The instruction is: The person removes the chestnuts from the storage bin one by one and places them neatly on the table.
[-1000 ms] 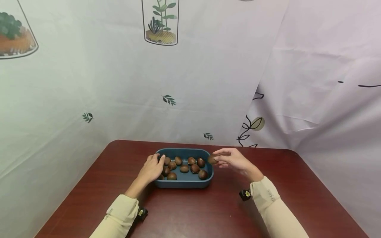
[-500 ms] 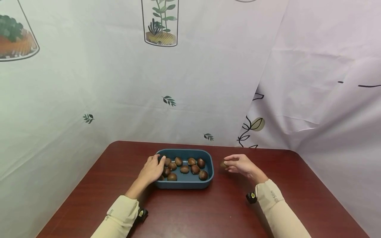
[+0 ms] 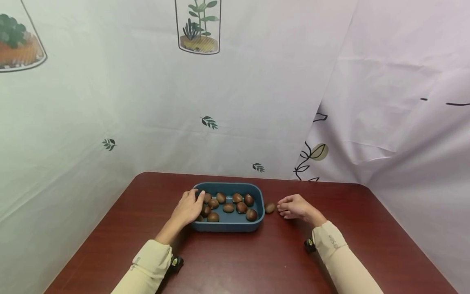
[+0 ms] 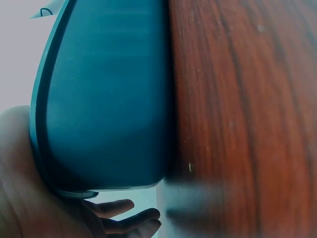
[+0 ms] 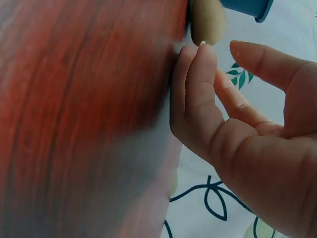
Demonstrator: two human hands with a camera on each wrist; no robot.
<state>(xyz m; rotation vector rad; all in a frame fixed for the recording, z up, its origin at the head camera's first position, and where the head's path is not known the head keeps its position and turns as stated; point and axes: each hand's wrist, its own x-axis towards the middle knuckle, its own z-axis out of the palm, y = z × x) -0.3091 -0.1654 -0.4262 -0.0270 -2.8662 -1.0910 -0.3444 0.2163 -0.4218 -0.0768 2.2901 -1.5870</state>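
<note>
In the head view a blue tray holds several brown chestnuts. My left hand grips its left end, the thumb over the rim. Seen from the left wrist, the palm lies against the rim of the tray wall and fingers reach down past its far end. One chestnut rests on the table just outside the tray's right end. Just right of that chestnut, my right hand is low over the table, fingers loosely bent, holding nothing. The right wrist view shows the chestnut beyond the fingertips.
The dark red table has rounded back corners. Behind it and at both sides hangs a white cloth printed with leaves and plant jars. A black wrist camera sits at each sleeve cuff.
My right hand carried a chestnut rightward from the tray's right rim, set it on the table beside the tray and let go. My left hand has stayed at the tray's left end.
</note>
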